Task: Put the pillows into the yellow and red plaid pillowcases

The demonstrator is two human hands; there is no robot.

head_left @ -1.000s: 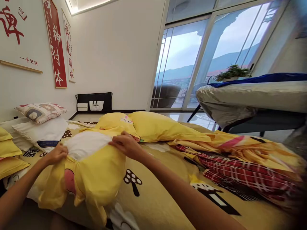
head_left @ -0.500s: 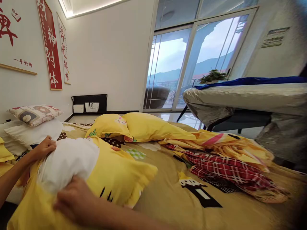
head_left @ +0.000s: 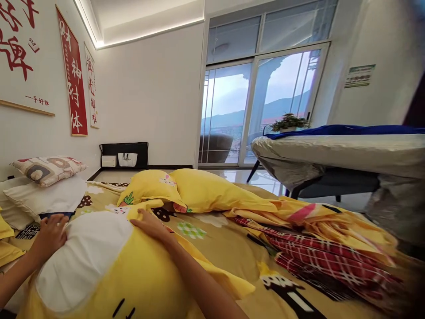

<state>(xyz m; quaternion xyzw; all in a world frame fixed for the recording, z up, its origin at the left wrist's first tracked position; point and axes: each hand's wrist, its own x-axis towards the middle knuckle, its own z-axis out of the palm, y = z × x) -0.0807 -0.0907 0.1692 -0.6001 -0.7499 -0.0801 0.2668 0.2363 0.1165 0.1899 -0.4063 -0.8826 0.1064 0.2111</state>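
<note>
A white pillow (head_left: 84, 252) lies partly inside a yellow pillowcase (head_left: 156, 274) right in front of me, its white end bulging out of the opening. My left hand (head_left: 53, 234) is closed at the far left edge of the white pillow, fingers curled; what lies under the fingertips is partly hidden. On the other side, my right hand (head_left: 149, 223) grips the edge of the yellow pillowcase near a printed rabbit face, with the forearm crossing over the case.
Two plump yellow pillows (head_left: 206, 190) lie farther back on the patterned bedsheet (head_left: 229, 257). Red plaid cloth (head_left: 318, 248) and crumpled yellow fabric (head_left: 345, 221) spread to the right. White pillows (head_left: 49, 199) and a patterned cushion (head_left: 49, 169) are stacked left. A covered table (head_left: 332, 148) stands at right.
My right hand has moved from the near side of the opening to the far right edge of the pillowcase. The left hand shifted slightly down and left. The view has tilted up.
</note>
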